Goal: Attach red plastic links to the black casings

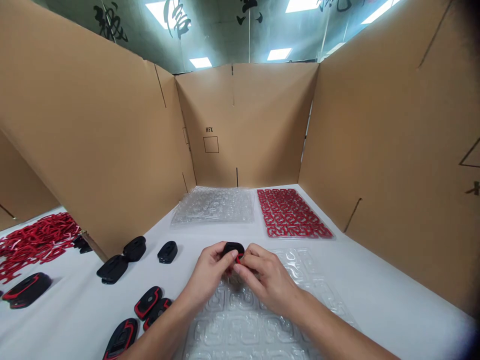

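Note:
My left hand [210,270] is closed around a black key-fob-shaped shell [233,247], in the middle of the view. At the shell's near side, the fingers of my right hand [269,276] pinch a thin red trim strip [238,259] against it. Much of the strip is hidden by my fingers and thumbs. Below both hands lies a transparent moulded plastic tray [245,331] with rounded recesses. To the left of my left forearm are black shells with red trim [149,302], one pair lying close together and another [122,340] nearer me.
Plain black shells [167,252] [112,269] lie farther left. A heap of red strips [37,240] is beyond the left cardboard wall [97,125]. At the back stand stacked transparent trays [213,206] and a tray of red strips [290,212]. Cardboard encloses the back and right.

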Action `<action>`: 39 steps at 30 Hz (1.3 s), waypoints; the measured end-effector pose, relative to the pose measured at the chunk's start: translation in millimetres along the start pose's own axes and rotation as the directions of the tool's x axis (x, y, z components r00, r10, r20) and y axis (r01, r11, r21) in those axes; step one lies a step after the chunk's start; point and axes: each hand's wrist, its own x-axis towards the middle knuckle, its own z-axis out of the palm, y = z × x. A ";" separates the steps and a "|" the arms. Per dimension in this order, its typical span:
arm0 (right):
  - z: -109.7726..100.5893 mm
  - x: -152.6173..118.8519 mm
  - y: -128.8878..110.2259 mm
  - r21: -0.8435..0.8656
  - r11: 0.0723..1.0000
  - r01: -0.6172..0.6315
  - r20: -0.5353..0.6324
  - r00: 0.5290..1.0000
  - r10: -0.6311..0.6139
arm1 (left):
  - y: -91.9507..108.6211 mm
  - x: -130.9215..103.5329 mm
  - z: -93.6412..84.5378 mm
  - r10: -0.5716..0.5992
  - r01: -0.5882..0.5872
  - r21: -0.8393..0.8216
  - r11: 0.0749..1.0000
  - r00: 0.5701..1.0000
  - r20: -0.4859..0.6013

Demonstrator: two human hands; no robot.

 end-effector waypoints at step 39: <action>-1.3 14.4 28.8 0.822 0.468 -0.325 0.131 0.907 0.401 | 4.7 1.8 -4.5 -0.159 0.164 -0.337 0.927 0.986 0.043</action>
